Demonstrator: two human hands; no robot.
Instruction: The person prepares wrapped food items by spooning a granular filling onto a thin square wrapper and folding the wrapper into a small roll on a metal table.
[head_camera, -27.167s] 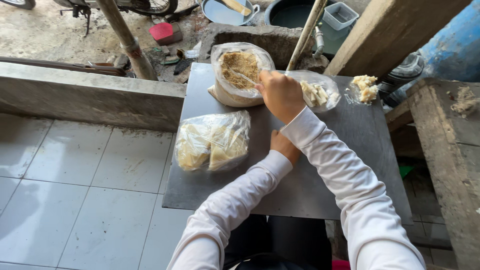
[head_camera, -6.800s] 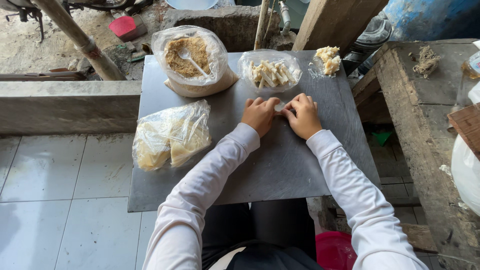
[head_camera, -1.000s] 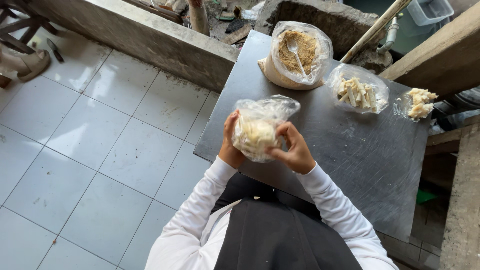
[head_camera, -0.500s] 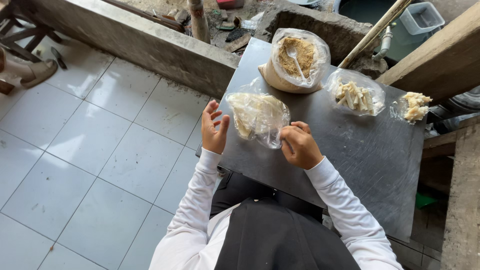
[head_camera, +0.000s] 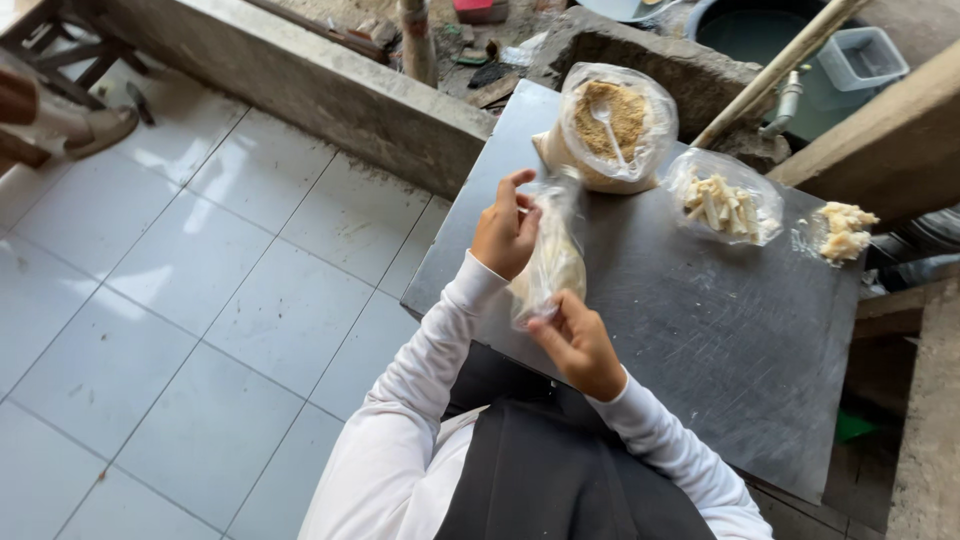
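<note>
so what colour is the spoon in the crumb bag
White: the spoon lies on brown crumbs in the open clear bag. Only the head view shows it.

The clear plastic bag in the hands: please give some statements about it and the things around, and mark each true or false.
1. Both hands, left hand and right hand, grip the clear plastic bag. True.
2. A spoon lies in the bag of brown crumbs. True.
3. The dark table carries four open bags. False: two stand on it, plus a small pale pile at the edge.
4. The floor is bare wood. False: it is pale tiles.
</note>
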